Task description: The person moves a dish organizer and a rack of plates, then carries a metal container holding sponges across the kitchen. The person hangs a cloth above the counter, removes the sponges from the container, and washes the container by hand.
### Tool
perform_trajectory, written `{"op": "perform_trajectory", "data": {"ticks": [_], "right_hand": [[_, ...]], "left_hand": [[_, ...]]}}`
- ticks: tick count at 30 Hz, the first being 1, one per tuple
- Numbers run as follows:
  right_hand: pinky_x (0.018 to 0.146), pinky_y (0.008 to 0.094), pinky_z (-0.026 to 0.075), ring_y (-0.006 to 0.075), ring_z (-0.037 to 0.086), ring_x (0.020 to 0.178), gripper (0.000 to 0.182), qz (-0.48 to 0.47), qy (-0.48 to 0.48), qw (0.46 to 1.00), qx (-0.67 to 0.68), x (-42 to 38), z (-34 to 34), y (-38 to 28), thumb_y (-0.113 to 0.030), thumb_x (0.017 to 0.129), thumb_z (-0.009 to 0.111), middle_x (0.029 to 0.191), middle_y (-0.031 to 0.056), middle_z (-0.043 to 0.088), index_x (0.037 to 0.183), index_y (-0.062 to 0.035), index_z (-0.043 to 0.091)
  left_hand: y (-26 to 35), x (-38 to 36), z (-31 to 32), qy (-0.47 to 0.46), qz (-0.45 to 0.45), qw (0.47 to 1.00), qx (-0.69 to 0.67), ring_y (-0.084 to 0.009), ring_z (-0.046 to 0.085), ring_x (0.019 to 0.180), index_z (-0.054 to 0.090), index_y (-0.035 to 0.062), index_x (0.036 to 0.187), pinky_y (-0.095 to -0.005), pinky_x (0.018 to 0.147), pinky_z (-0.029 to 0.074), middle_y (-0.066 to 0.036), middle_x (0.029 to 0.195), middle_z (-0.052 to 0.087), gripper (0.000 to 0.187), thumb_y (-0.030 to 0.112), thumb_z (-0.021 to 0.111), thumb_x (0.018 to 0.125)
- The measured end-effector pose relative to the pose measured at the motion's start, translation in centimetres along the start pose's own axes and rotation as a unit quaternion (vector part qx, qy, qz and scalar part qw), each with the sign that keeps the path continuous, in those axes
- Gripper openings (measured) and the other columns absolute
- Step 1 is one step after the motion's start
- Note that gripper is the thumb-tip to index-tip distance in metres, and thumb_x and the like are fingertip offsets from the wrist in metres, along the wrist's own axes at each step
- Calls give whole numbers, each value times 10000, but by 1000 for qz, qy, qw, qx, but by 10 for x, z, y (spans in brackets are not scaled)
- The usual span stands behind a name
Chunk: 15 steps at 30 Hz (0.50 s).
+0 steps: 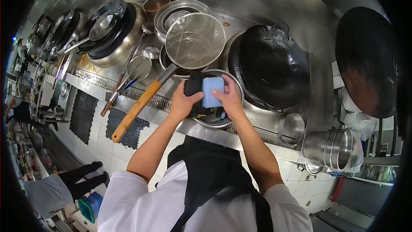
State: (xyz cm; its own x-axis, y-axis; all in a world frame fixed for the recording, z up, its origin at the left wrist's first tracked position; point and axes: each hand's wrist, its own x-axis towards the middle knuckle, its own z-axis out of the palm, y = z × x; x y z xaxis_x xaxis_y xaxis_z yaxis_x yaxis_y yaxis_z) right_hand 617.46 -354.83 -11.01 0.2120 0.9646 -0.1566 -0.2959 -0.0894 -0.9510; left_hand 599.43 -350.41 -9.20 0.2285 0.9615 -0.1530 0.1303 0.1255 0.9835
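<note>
My left hand (pixel 185 101) and my right hand (pixel 230 98) meet over a steel bowl (pixel 214 123) at the counter's front edge. Together they hold a light blue rectangular pad (pixel 212 91) against a black cloth-like thing (pixel 194 85). The left thumb presses on the pad's left edge, and the left fingers wrap the black thing. The right fingers grip the pad's right side. Most of the bowl is hidden under my hands.
A fine-mesh strainer (pixel 195 39) with a wooden handle (pixel 136 108) lies left of the bowl. A black wok (pixel 274 66) sits just right, another (pixel 367 60) far right. Stacked steel bowls (pixel 334 148) stand lower right. Pots and ladles (pixel 112 30) crowd the left. Another person (pixel 56 189) stands lower left.
</note>
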Motion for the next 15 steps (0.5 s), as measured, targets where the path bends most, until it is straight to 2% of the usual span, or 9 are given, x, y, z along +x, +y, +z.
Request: {"op": "perform_trajectory", "data": {"ticks": [1,2,3,4,7,9,13,15], "right_hand": [[873,297,502,178,609,1003,674,8,-7,1000,29,0,-1,-7,-44,819,715,1140,144,606,1390,14,361],[863,285,506,167,618,971,640,15,-14,998,58,1,-2,-10,-23,840,691,1137,130,608,1386,17,361],[863,286,510,153,618,967,546,6,-30,998,61,3,0,-10,6,847,668,1110,115,618,1332,29,419],[865,285,510,152,619,972,516,-13,-17,999,33,2,3,-10,5,850,664,1108,114,621,1312,32,436],[873,280,504,147,616,984,460,-59,30,997,-25,-8,11,-14,0,851,666,1097,110,629,1265,41,470],[880,274,496,142,609,991,465,-76,76,994,-24,-16,15,-22,-10,841,685,1081,106,631,1252,46,475],[899,278,488,145,607,990,412,-29,56,995,72,-21,5,-43,-5,865,660,1100,100,622,1239,36,491],[900,285,491,148,608,990,408,-23,39,998,45,-16,8,-37,-16,870,659,1100,98,620,1242,29,496]], "left_hand": [[-11,2,-4,-47,-68,987,-140,-143,637,859,575,-22,1152,-291,812,513,-73,1012,672,361,112,722,850],[-9,0,-5,-40,-87,982,-166,-138,634,857,591,-22,1136,-290,800,510,-70,995,676,312,98,693,867],[-6,-3,-5,-34,-105,975,-191,-134,631,854,607,-22,1121,-289,789,506,-68,978,679,265,83,664,884],[-5,-4,-4,-29,-124,968,-215,-130,627,851,623,-22,1105,-288,778,503,-66,961,682,224,69,635,901],[-18,4,-1,-17,-36,984,-172,-124,638,839,604,-2,1136,-278,790,513,-70,1009,678,215,62,600,931],[-18,10,-4,4,-36,982,-187,-127,642,845,606,4,1133,-280,788,514,-65,1007,679,204,64,591,938],[-2,10,-12,-16,-79,962,-262,-110,612,857,604,-15,1113,-274,807,490,-38,1003,670,200,87,596,941],[2,7,-10,-38,-113,939,-322,-112,611,869,587,-11,1142,-272,811,491,-43,1018,665,238,102,614,934]]}}
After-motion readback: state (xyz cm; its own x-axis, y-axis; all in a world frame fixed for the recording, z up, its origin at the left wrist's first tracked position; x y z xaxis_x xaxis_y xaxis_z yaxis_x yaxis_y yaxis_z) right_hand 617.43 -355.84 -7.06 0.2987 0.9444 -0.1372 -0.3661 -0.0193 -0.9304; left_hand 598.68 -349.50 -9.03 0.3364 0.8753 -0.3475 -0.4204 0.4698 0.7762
